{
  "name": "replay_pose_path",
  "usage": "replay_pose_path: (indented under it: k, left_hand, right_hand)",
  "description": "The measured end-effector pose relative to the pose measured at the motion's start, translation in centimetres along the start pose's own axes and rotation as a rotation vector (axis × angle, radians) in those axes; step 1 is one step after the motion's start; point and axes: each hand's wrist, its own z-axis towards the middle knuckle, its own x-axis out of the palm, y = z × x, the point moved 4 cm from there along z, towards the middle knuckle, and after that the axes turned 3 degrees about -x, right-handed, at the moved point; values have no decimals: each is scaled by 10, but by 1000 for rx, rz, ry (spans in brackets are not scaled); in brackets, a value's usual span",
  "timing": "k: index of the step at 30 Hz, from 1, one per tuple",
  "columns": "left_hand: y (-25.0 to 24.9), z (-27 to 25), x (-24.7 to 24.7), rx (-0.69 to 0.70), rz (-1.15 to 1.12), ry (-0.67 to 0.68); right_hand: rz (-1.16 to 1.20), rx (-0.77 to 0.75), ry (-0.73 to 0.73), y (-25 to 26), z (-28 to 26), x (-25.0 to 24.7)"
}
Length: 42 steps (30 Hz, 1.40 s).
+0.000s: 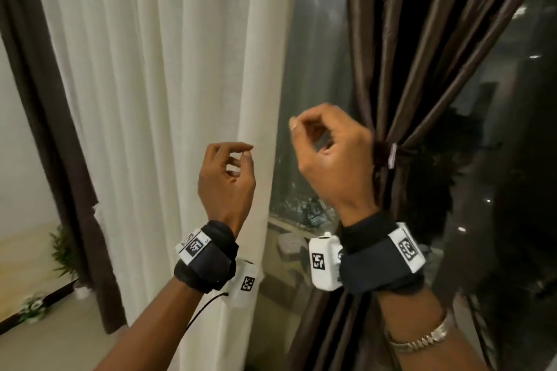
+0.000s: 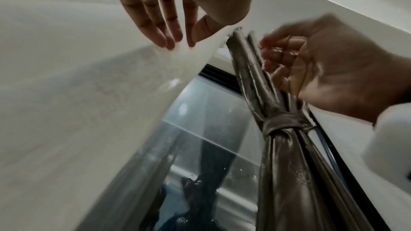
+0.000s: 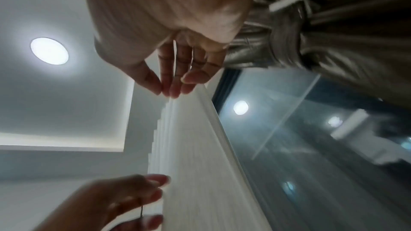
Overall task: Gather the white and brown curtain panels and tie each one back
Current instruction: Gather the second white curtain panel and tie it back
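Observation:
The white curtain panel (image 1: 168, 99) hangs loose and ungathered in the middle. On the right, the brown curtain panel (image 1: 422, 69) is bunched and bound by a tie-back (image 1: 391, 155). My left hand (image 1: 239, 159) hovers at the white panel's right edge, fingers loosely curled and holding nothing. My right hand (image 1: 304, 134) is raised just left of the tie-back, fingers also loosely curled and empty. In the left wrist view, the left hand's fingers (image 2: 162, 29) lie relaxed before the white curtain (image 2: 77, 111), with the knotted brown curtain (image 2: 284, 126) beyond. The right wrist view shows relaxed fingers (image 3: 177, 76).
A second brown curtain (image 1: 45, 93) hangs at the far left beside a wall. Dark window glass (image 1: 319, 69) shows between the panels. A small potted plant (image 1: 64, 253) stands on the floor at lower left. A round ceiling light (image 3: 49, 51) glows overhead.

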Motion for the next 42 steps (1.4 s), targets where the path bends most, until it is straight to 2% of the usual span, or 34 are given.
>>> replay_pose_path:
  k: [2,4,7,9,11,13,17,21,25,29,32,33,35,37,38,39,40,42]
  left_hand:
    - [35,-2,-24,-113,27,-60]
    - [72,-3,-44,-201,24,-109]
    - [127,1,-62,-248,71,-121]
    - [154,8,-65,-258,124,-111]
    - [178,19,-68,-278,153,-83]
    - [202,31,-68,-308,146,-9]
    - [228,38,-66,-259,44,210]
    - [237,24,-54,-204,-23,406]
    - [232,6,-33,-91,-65,608]
    - [222,-7,-28,83,-93,756]
    - [219,-8,-30,146,-164,930]
    - [220,-3,-33,195,-143,917]
    - [231,15,-46,228,-81,721]
    - [246,38,-61,91,-33,413]
    - [256,48,-67,-10,0,304]
    - [266,56,-68,-116,21,256]
    - [277,61,-65,-213,15,266]
    - [294,65,-52,-343,-43,360]
  right_hand:
    - [18,170,153,-26,-26,45]
    - [-10,341,236,-49,-51,76]
    - [-12,602,333,-58,-88,122]
    - [18,703,363,-51,-107,151]
    - [9,767,356,-48,-123,180]
    - [6,918,293,-56,-140,202]
    - [48,1163,168,-77,-170,208]
    - [98,1138,2,-59,-169,215]
    - [98,1174,99,-60,-172,239]
    - [150,1073,86,-55,-170,253]
    - [54,1029,24,-62,-171,257]
    - [37,1053,-23,-67,-173,257]
    - [59,1134,-119,-76,-175,256]
    - [101,1178,-212,-80,-174,252]
    - [117,1180,-246,-80,-173,251]
    - [138,1165,-266,-80,-171,252]
    - [162,1154,-261,-80,-169,255]
    - [201,1136,-211,-80,-165,269]
